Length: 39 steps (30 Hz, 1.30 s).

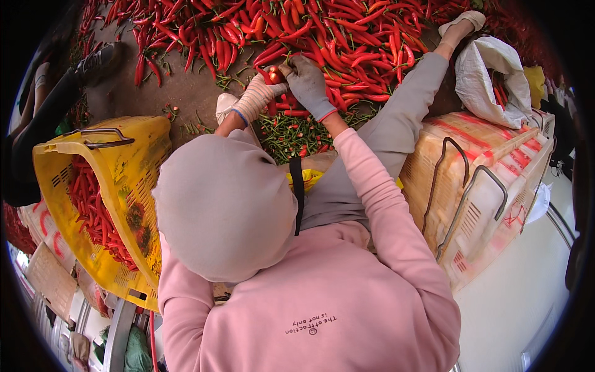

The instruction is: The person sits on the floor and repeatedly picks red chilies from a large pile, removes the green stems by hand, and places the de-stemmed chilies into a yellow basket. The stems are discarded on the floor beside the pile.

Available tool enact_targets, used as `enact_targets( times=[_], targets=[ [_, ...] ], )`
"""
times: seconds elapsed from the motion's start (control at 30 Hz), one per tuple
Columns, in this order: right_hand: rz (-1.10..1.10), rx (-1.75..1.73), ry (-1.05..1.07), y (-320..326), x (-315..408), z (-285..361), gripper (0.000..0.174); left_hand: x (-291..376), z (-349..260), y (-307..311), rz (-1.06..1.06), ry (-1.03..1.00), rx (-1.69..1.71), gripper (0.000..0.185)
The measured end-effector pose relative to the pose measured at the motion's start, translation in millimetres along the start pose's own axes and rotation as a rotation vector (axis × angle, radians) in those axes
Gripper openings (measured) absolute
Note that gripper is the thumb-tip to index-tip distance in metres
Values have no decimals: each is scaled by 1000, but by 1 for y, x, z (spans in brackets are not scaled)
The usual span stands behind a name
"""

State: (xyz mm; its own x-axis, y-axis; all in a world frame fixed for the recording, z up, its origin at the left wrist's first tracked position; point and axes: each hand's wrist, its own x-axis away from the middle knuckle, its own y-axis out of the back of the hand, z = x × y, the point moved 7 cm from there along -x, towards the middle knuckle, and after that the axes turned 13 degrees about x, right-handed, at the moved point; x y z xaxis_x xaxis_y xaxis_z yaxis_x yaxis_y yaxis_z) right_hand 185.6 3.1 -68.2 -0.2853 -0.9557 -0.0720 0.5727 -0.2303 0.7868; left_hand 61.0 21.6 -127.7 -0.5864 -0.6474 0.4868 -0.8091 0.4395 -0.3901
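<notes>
My left hand (257,98), in a striped knit glove with a blue cuff, is closed around several red chili peppers (273,76). Touching or nearly touching their upper ends is my right hand (307,86), in a grey glove with a red cuff. Its fingers are bent together beside a green stem; whether they grip it cannot be told. A broad heap of red chili peppers (353,42) with green stems lies on the ground beyond both hands. Below the hands, between the legs, is a pile of green stems (290,135) with red bits.
A tilted yellow plastic crate (165,135) holding red chilies is at the left. At the right are pale plastic crates (465,186) with metal handles and a white woven sack (479,83) containing chilies. Another person's dark shoe (100,60) is at the upper left. Outstretched legs flank the stem pile.
</notes>
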Motion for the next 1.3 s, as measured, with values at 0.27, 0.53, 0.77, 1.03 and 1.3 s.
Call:
enact_targets(
  times=[0.27,0.53,0.77,1.03,1.3],
  targets=[
    [468,-764,-261,-5,13,-29,28,-2,22,49,-201,4,128,41],
    [320,769,56,-18,-50,-104,28,231,-194,58,-699,-732,-58,31],
    [188,616,167,15,-20,-79,25,438,-258,81,-1643,-148,-1736,74],
    [87,-113,331,44,-9,60,15,163,-148,35,-386,-382,-337,51],
    [599,-887,-253,-9,37,46,24,50,-56,-1,162,183,-851,42]
  ],
)
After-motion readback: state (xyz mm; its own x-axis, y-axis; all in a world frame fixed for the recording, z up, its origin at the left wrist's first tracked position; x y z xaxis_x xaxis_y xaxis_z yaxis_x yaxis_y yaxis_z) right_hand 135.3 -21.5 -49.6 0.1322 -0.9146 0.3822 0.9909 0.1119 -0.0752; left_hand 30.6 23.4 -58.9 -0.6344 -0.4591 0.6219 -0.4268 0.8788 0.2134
